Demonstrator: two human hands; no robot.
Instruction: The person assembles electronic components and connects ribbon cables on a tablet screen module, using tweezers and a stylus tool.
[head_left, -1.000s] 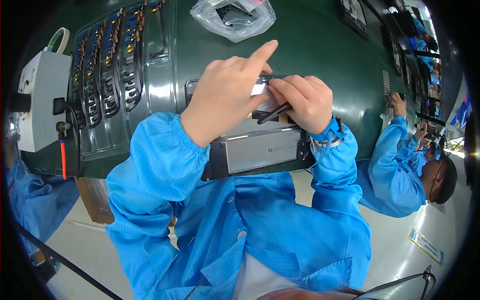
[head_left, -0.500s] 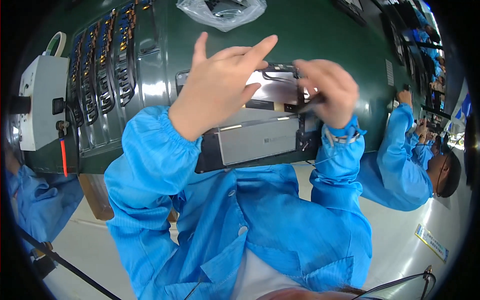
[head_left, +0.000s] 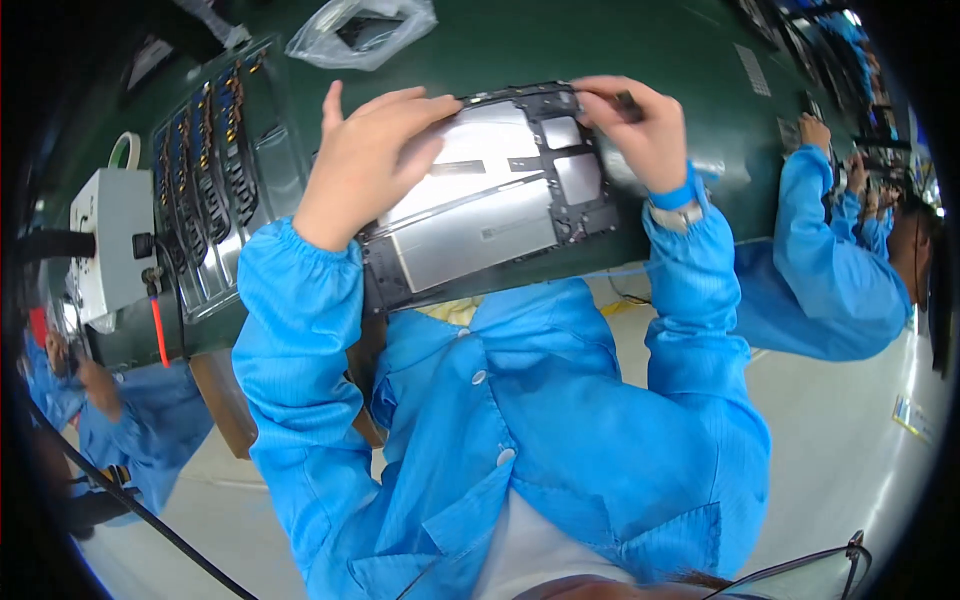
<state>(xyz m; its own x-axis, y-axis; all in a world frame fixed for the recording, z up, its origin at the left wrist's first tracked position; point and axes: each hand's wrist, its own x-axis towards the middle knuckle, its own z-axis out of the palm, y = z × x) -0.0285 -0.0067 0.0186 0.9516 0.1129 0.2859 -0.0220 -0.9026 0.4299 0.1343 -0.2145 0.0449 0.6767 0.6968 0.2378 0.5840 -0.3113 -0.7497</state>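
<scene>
A flat black device chassis [head_left: 585, 218] with silver metal plates, like an opened tablet, lies tilted in front of me, its right end higher. My left hand [head_left: 370, 165] reaches over its left part. The index fingertip touches the far edge, the thumb is apart and blurred over the silver plate, and the little finger sticks up. At the far right corner of the chassis, my right hand [head_left: 640, 135] has thumb and fingertips together. A small dark tool [head_left: 628, 107] is tucked in the right fingers; its full shape is hidden.
Left stands a clear tray [head_left: 265, 150] with rows of dark cable-like parts, beside a white control box [head_left: 110, 235]. A plastic bag [head_left: 362, 32] with dark parts lies beyond the chassis on the green table [head_left: 560, 40]. A co-worker in blue [head_left: 830, 260] sits at the right.
The view has shifted. The chassis has turned, right end raised, and two silver squares now show at its right end. My right hand has moved to the far corner.
</scene>
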